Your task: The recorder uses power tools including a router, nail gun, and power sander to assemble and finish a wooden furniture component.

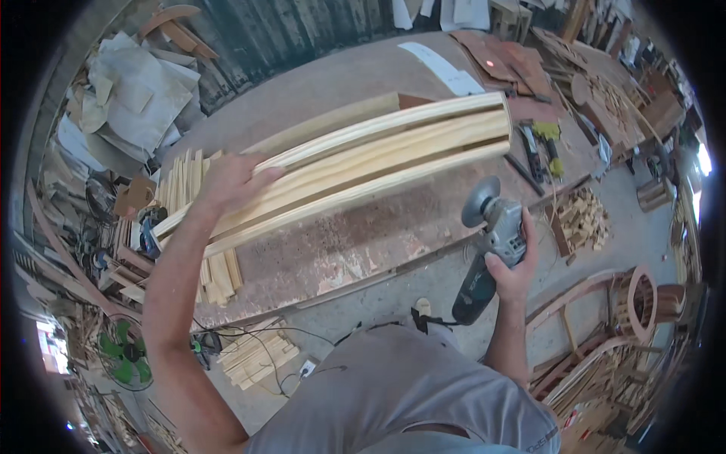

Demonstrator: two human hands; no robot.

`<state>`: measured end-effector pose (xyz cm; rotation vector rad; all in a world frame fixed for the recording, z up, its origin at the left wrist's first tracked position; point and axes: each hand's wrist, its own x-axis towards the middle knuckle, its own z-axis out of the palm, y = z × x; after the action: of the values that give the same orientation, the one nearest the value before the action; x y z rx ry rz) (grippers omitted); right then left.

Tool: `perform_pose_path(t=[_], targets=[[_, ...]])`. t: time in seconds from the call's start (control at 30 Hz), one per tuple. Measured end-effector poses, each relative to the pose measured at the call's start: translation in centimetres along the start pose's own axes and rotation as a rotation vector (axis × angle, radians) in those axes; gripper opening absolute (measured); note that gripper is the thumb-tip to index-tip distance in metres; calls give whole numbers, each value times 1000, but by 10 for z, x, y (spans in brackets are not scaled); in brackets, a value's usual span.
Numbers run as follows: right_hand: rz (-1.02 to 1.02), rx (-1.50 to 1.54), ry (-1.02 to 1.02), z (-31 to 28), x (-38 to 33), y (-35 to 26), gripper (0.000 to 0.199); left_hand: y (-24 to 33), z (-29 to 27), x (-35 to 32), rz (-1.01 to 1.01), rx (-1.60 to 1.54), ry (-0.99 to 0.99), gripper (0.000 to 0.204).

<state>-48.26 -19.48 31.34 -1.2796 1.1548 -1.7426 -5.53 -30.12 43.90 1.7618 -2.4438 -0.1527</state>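
Lying across the worn surface (340, 261), a slatted pale-wood piece (393, 149) runs under the left hand (236, 181), whose hold is unclear; the right hand (516, 271) grips a grinder (501, 233); wood scraps (586, 218) crowd the floor (635, 231).

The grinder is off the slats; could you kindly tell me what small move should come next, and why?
I would probably bring the grinder a little closer to the slats: the right hand grips it, its disc stands apart from them, and the left hand is near their left end.

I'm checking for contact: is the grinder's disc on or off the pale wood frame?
Off: the disc on the angle grinder sits apart from the pale wood frame; tabletop shows between.
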Motion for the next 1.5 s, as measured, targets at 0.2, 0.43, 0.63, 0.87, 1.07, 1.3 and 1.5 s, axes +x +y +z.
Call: perform_pose_path(t=[0.2, 0.43, 0.63, 0.87, 1.07, 1.3, 1.5], targets=[[-112, -370, -24, 25, -52, -13, 85, 33, 6, -4, 47, 18, 33, 50], [-55, -290, 112, 21, -84, -30, 89, 42, -52, -35, -224, -260, -205, 54], [-80, -286, 109, 34, -74, -45, 88, 60, -67, -11, 19, -413, -95, 50], [-303, -352, -238, 70, -59, -87, 84, 69, -57, -13, 75, -325, -115, 56], [-323, -421, -429, 124, -61, -114, 81, 74, -54, -14, 33, -233, -72, 58], [-249, -586, -506, 129, -56, -125, 78, 79, -51, -21, -43, -221, -100, 60], [-403, -545, -451, 86, -22, -111, 78, 102, -52, -34, -36, -177, -10, 60]])
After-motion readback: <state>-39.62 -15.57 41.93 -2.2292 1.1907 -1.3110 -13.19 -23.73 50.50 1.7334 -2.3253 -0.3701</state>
